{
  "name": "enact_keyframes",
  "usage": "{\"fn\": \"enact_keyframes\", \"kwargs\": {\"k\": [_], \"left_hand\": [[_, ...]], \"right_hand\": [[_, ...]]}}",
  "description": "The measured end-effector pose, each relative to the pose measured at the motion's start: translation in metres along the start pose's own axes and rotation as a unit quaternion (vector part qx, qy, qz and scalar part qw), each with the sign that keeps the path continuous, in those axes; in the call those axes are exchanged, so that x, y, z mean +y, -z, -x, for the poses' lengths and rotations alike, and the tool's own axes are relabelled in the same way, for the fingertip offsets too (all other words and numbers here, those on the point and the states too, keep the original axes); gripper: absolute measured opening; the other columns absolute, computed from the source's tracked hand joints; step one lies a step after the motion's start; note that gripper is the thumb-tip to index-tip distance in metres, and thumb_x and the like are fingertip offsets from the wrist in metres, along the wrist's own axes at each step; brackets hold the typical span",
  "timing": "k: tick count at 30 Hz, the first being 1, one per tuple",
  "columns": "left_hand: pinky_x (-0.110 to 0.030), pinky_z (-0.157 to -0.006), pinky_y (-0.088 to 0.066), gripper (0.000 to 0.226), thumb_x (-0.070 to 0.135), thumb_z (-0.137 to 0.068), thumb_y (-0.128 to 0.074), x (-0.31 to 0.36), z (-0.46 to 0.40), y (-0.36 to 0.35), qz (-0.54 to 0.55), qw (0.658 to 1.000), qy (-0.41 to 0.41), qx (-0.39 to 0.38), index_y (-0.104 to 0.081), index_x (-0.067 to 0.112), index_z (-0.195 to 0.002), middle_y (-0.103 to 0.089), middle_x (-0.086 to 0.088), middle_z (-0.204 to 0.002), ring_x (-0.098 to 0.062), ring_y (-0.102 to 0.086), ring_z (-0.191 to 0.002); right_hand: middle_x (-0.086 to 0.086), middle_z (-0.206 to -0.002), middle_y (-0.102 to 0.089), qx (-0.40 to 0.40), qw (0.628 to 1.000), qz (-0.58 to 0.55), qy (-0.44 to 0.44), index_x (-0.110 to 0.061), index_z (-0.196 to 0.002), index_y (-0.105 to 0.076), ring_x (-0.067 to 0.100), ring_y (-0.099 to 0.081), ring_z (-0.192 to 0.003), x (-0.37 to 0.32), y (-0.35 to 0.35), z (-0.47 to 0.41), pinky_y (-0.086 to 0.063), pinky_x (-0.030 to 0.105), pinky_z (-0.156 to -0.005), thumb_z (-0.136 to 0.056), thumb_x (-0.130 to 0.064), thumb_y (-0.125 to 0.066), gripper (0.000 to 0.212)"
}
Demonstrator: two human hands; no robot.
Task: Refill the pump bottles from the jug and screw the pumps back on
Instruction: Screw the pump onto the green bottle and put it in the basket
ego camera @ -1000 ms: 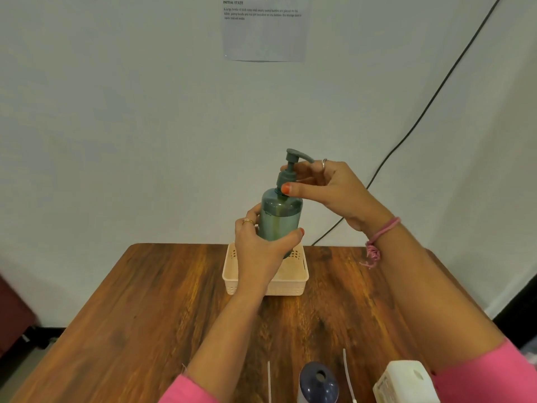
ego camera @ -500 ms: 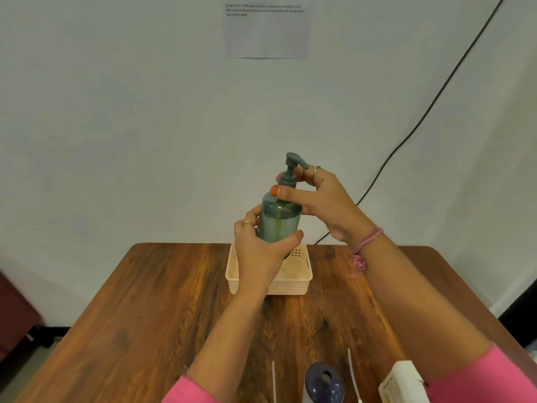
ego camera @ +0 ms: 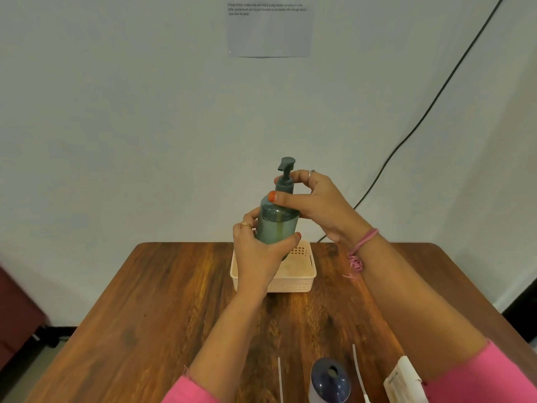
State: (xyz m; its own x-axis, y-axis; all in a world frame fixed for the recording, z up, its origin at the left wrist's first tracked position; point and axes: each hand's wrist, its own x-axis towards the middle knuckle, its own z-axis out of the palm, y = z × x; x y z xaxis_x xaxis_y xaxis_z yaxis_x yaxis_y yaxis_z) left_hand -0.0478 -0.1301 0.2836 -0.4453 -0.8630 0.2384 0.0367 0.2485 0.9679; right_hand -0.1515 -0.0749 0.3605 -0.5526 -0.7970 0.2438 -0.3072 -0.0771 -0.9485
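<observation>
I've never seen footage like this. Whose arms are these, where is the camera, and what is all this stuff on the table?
There is no machine here: the arms belong to a person in pink sleeves, and the single camera sits on their head, looking forward and down.

The left hand grips the body of a green pump bottle, held up above the wooden table. The right hand pinches the collar of the pump on its top, as one would to screw it on.

Behind the bottle stands a cream basket. At the near edge you see a dark blue bottle with its mouth open and no pump, two thin white tubes beside it, and part of a white jug. A printed sheet and a black cable are on the wall.
</observation>
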Motion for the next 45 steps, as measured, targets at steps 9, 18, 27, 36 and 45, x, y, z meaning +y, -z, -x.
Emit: {"fn": "enact_keyframes", "kwargs": {"k": [9,18,27,36,45], "left_hand": [[-0.044,-0.088,-0.057,0.076,0.026,-0.061,-0.09,-0.007,-0.001,0.006,0.002,1.0,0.003,-0.003,-0.046,0.031,-0.122,-0.047,0.001,-0.123,-0.016,-0.054,-0.112],[-0.035,-0.087,-0.057,0.081,0.029,-0.061,-0.09,-0.006,-0.006,0.018,-0.001,0.999,0.024,-0.036,-0.047,0.03,-0.13,-0.051,0.004,-0.124,-0.014,-0.054,-0.111],[-0.034,-0.083,-0.06,0.079,0.033,-0.059,-0.09,-0.004,-0.007,0.024,0.023,0.999,0.031,-0.034,-0.053,0.027,-0.129,-0.057,0.003,-0.121,-0.014,-0.057,-0.109],[-0.038,-0.084,-0.06,0.077,0.034,-0.057,-0.091,-0.008,-0.006,0.03,0.039,0.998,0.038,-0.037,-0.055,0.025,-0.124,-0.059,0.001,-0.119,-0.014,-0.06,-0.107],[-0.036,-0.087,-0.058,0.076,0.032,-0.06,-0.091,-0.004,-0.007,0.032,0.017,0.999,0.027,-0.04,-0.051,0.029,-0.124,-0.054,0.004,-0.122,-0.014,-0.056,-0.109]], "right_hand": [[-0.007,-0.103,-0.063,0.057,0.998,0.016,0.009,-0.021,-0.095,-0.064,0.014,-0.063,-0.097,0.002,-0.014,0.003,-0.054,0.04,-0.089,-0.068,-0.033,-0.083,0.035],[-0.005,-0.129,-0.061,-0.2,0.979,-0.024,-0.01,-0.02,-0.131,-0.051,0.008,-0.058,-0.118,-0.01,0.015,-0.001,-0.048,0.028,-0.097,-0.092,-0.013,-0.056,0.04],[-0.003,-0.114,-0.07,-0.091,0.989,-0.115,0.004,-0.017,-0.117,-0.063,0.011,-0.065,-0.107,-0.004,-0.009,0.005,-0.054,0.028,-0.087,-0.087,-0.011,-0.064,0.031],[0.004,-0.106,-0.071,0.004,0.993,-0.115,-0.02,-0.009,-0.112,-0.059,0.019,-0.068,-0.098,-0.003,-0.029,0.005,-0.057,0.032,-0.08,-0.069,-0.012,-0.082,0.049],[0.002,-0.113,-0.068,-0.04,0.995,-0.089,-0.013,-0.013,-0.108,-0.065,0.019,-0.065,-0.105,-0.009,-0.023,0.003,-0.057,0.038,-0.084,-0.076,-0.015,-0.076,0.034]]}}
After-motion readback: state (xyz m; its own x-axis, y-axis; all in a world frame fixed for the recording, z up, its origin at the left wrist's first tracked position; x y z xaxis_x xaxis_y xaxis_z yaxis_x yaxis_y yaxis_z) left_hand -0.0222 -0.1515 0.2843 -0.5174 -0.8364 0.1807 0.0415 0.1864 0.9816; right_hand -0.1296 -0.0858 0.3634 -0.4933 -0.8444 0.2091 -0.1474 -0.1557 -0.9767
